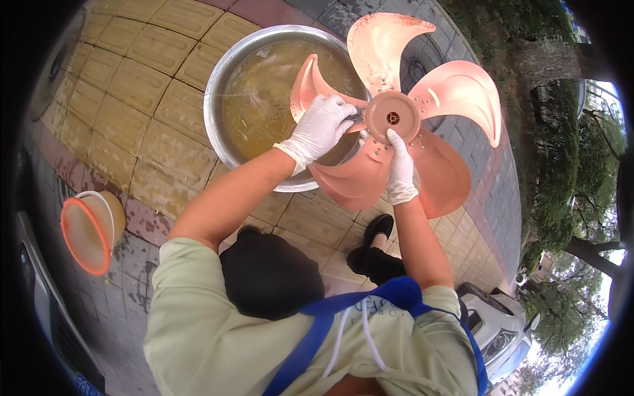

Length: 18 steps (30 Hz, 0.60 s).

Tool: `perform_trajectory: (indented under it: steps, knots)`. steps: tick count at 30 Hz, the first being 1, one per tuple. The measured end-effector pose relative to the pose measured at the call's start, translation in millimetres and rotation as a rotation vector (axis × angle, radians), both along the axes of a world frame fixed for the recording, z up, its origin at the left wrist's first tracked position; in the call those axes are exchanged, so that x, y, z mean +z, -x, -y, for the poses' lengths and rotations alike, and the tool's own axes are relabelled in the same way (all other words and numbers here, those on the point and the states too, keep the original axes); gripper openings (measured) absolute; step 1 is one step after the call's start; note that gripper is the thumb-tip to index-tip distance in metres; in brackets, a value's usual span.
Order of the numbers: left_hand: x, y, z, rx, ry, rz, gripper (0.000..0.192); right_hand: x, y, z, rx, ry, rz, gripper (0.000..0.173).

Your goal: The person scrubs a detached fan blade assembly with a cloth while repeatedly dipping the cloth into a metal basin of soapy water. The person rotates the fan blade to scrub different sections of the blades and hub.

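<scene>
A pinkish-orange fan impeller with several curved blades is held over the right side of a metal basin of murky yellow-brown water. My left hand, in a whitish glove, presses a dark scouring pad against the left blade near the hub. Gloved the same way, my right hand grips the round hub from below, its thumb on the hub's face and its fingertips partly hidden behind. Rust-brown marks show along the edges of the upper and left blades.
An orange-rimmed plastic bucket stands at the left on paving. Behind the impeller lies a round wire fan guard. A white car is at the lower right and part of another vehicle at the lower left. Trees line the right side.
</scene>
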<state>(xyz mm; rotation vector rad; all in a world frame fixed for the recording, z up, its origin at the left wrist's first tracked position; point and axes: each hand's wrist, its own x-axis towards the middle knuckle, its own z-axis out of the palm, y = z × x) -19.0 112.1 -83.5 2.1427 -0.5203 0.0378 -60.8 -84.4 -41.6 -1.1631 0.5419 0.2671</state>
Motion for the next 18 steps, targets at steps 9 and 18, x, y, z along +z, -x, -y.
perform_trajectory:
  steps: [9,18]
  knots:
    - [-12,-10,4,0.011,0.008,0.014,0.009,-18,4,-12,-0.041,-0.079,-0.112,0.047]
    - [5,-7,7,-0.063,0.01,-0.297,0.007,-11,3,-17,-0.074,-0.078,-0.094,0.043]
